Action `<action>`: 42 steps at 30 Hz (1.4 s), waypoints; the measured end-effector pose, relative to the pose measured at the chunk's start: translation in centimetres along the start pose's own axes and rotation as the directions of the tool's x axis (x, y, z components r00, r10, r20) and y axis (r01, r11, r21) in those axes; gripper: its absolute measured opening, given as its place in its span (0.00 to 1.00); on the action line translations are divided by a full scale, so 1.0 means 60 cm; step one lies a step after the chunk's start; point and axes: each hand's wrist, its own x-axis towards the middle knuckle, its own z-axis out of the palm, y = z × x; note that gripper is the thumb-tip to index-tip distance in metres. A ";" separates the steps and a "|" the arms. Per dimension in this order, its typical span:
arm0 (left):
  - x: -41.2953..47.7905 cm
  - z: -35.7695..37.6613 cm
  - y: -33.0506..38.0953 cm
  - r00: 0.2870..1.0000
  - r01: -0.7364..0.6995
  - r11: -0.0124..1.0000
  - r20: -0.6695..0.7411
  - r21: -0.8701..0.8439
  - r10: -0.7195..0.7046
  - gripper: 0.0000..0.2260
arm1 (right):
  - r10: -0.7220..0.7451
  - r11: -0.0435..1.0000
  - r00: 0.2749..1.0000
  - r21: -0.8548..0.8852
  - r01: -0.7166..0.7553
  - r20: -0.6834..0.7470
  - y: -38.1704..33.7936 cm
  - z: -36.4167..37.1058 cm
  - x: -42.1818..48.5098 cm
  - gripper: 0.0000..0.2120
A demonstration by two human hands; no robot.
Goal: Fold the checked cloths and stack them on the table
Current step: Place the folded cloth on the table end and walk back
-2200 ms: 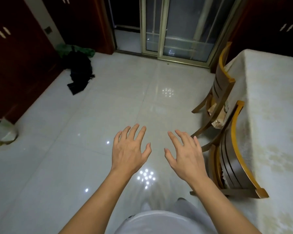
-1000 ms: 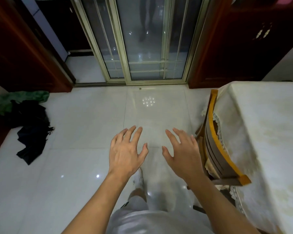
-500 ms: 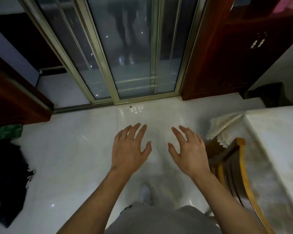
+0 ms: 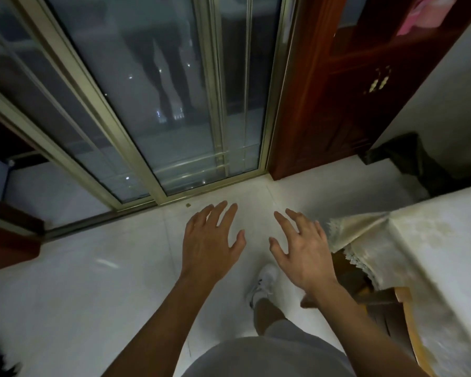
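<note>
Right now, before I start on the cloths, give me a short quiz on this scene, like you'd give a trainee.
1. True or false: the left hand is curled into a fist.
2. Multiple choice: the table with the cream cover lies A) to the person's right, B) to the person's left, C) out of view.
3. Short answer: what does the right hand hold?

Key
1. False: its fingers are spread.
2. A.
3. Nothing.
</note>
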 end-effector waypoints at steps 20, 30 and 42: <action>0.640 0.170 0.256 0.920 -0.374 0.927 0.116 -0.023 0.374 0.25 | 0.356 0.934 0.922 0.085 -0.346 -0.154 0.358 -0.075 0.464 0.28; 0.824 0.277 0.448 0.765 -0.607 0.786 0.181 -0.120 0.618 0.24 | 0.643 0.765 0.740 0.135 -0.629 -0.198 0.541 -0.106 0.495 0.27; 1.099 0.431 0.723 0.506 -0.809 0.551 0.233 -0.204 0.830 0.25 | 0.834 0.548 0.519 0.163 -0.821 -0.188 0.799 -0.170 0.665 0.29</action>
